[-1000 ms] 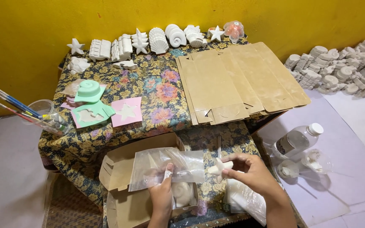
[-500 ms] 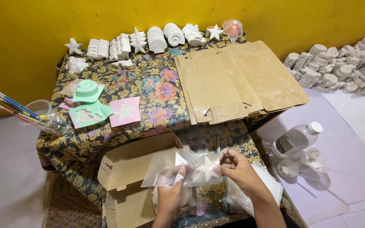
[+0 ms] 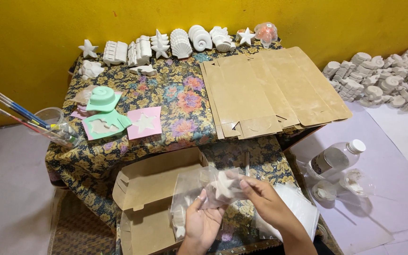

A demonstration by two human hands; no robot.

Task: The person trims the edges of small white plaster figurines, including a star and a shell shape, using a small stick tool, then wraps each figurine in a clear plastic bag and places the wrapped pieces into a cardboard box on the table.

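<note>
A: What does my grip look like right now?

B: My right hand has its fingers pinching a white plaster star through a clear plastic bag. My left hand is cupped palm up under the bag, fingers curled against the film, supporting it from below.

A: And where is that bag?

B: Held in the air just off the near edge of the surface, above an open brown cardboard box that sits at the near left. A second small white piece lies low in the bag by my left thumb; I cannot tell its shape.

A: What lies beyond?

B: To the right of my right hand, a stack of clear bags. On the flowered cloth, a fan of flat cardboard box blanks covers the right half. Along the far edge runs a row of white plaster figures: stars, shells, ridged blocks. Near the left edge lie green moulds and a pink card with a star, and past that corner a clear cup of paintbrushes.

A: And off the surface?

B: On the floor at right, a clear bottle with a white cap and a heap of more plaster pieces against the yellow wall.
</note>
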